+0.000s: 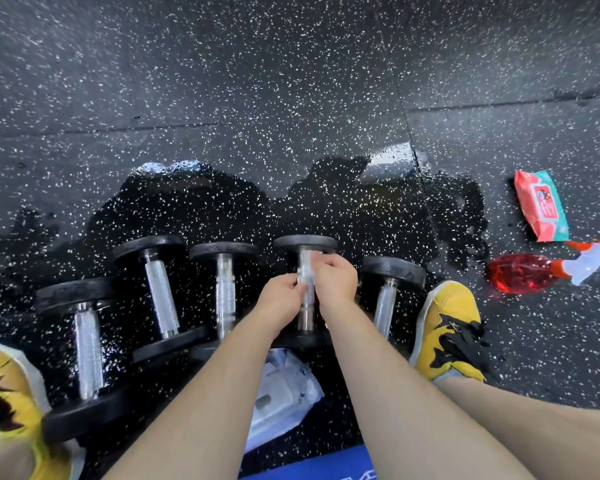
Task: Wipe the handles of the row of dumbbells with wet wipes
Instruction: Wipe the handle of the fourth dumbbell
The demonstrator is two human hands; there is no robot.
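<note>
Forearms reached to the fourth dumbbell (305,242) in the floor row. Left grip (280,296) and right grip (337,282), fingers curled, pinched a wet wipe (307,268) around its handle (305,318). Wiping judged in hand; next, sweep the full handle length.

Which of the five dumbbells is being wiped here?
The fourth dumbbell from the left: the left hand pinches its handle and the right hand holds a wet wipe against it. It alone has hands on it.
</note>
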